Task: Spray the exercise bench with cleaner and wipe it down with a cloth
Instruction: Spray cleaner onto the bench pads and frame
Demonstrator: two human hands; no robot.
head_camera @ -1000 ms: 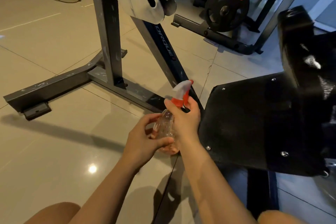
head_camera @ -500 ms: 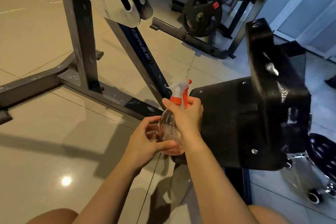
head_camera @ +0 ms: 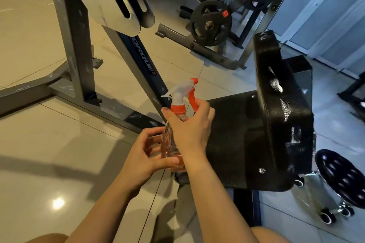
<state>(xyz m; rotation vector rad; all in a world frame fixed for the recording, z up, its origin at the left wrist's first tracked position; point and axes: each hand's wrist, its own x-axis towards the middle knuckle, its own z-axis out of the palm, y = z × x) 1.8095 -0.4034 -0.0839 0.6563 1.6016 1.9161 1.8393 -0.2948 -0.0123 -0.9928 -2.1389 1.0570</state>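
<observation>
The left hand (head_camera: 142, 156) cups the base of the clear plastic spray bottle with orange trigger (head_camera: 173, 124). The right hand (head_camera: 189, 126) grips its neck, fingers now nearer the trigger. The view has swung right, exposing more of the black padded exercise bench (head_camera: 280, 124) beyond. Spraying appears imminent; no cloth is visible.

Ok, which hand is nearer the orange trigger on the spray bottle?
Right. The right hand grips the neck of the spray bottle, its fingers just under the orange trigger. The left hand holds the bottle's base, well below the trigger.
</observation>
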